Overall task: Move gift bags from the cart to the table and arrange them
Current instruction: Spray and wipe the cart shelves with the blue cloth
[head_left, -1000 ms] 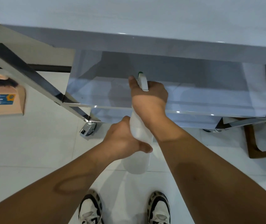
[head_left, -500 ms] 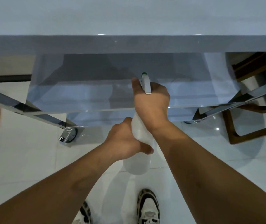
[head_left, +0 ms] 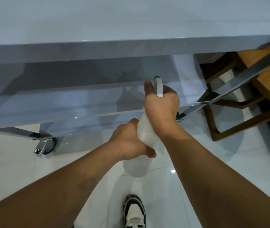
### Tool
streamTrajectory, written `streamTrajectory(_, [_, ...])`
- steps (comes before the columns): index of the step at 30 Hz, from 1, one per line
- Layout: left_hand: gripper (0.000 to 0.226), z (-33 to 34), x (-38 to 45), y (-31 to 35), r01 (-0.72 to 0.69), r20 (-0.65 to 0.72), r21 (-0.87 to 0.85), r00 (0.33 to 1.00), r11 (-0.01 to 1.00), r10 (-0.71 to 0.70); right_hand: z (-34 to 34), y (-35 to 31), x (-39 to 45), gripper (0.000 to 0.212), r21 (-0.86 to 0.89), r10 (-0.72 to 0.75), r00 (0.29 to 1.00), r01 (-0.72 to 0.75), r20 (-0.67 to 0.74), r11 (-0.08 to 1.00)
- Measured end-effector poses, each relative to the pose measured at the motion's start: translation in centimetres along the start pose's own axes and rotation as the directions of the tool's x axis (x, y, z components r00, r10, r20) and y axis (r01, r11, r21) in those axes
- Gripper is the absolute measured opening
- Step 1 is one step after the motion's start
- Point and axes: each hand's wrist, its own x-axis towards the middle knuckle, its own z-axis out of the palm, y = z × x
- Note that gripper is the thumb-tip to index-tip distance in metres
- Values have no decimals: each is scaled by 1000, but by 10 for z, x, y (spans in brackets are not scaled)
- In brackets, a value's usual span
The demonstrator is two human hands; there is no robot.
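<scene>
I hold a translucent white spray bottle [head_left: 139,165] with a white trigger head and green nozzle [head_left: 158,87] in front of a shiny steel cart [head_left: 81,51]. My right hand [head_left: 161,106] grips the neck and trigger at the top. My left hand [head_left: 129,142] wraps round the bottle's body lower down. The cart's top shelf and the lower shelf [head_left: 57,102] behind the bottle carry nothing I can see. No gift bags are in view.
The cart stands on castors; one wheel [head_left: 46,146] is at the lower left, with slanted steel legs on both sides. A wooden chair [head_left: 249,96] stands at the right, close to the cart. White glossy floor tiles and my shoe [head_left: 134,211] lie below.
The view has swung to the right along the cart: the peach dustpan at the left is gone and the wooden chair has come in. Both hands keep the same hold on the bottle.
</scene>
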Motion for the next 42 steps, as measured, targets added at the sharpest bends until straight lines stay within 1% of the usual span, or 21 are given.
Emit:
streamTrajectory(3, [87,13,4,15,-23,29,17,999,1000,22,-19,9,7,45,-27,38,999,-38,-19,999])
streamTrajectory(7, [90,31,13,34,-35,58,32,998,999,33,-43,19,17,44,-29,47,994,-50,-97,998])
streamTrajectory(10, [89,43,19,45,-36,77,27,996,999,34,-59,27,23,37,-12,61,995,-63,-83,998])
streamTrajectory(14, [90,63,22,53,-65,97,14,993,998,63,-76,37,26,39,-61,46,995,-51,-90,997])
streamTrajectory(16, [89,72,23,53,-74,92,20,993,997,72,-82,44,24,38,-60,34,994,-40,-102,997])
streamTrajectory(19, [91,85,21,44,-63,98,40,993,997,58,-82,59,16,39,-43,16,996,-20,-85,999])
streamTrajectory(24, [91,101,13,12,-30,97,69,995,997,24,-62,91,-7,35,-19,32,997,-34,-69,999])
streamTrajectory(27, [92,109,11,-9,-12,125,62,992,998,4,-47,112,-16,35,-16,33,997,-34,-73,999])
streamTrajectory(29, [91,111,15,-25,-4,144,52,990,999,-4,-34,124,-18,37,-11,39,998,-40,-50,999])
streamTrajectory(31, [90,114,24,-38,2,143,43,990,999,-8,-21,139,-15,32,2,39,999,-39,-22,999])
streamTrajectory(34, [87,127,49,-56,-15,106,65,994,998,8,0,166,-3,26,43,16,1000,-15,-23,999])
streamTrajectory(38, [80,151,86,-85,-40,23,-1,999,999,40,31,200,22,37,25,-49,998,48,32,999])
streamTrajectory(42, [91,172,128,-114,-78,-59,-36,995,996,76,51,232,46,39,0,-120,991,120,64,993])
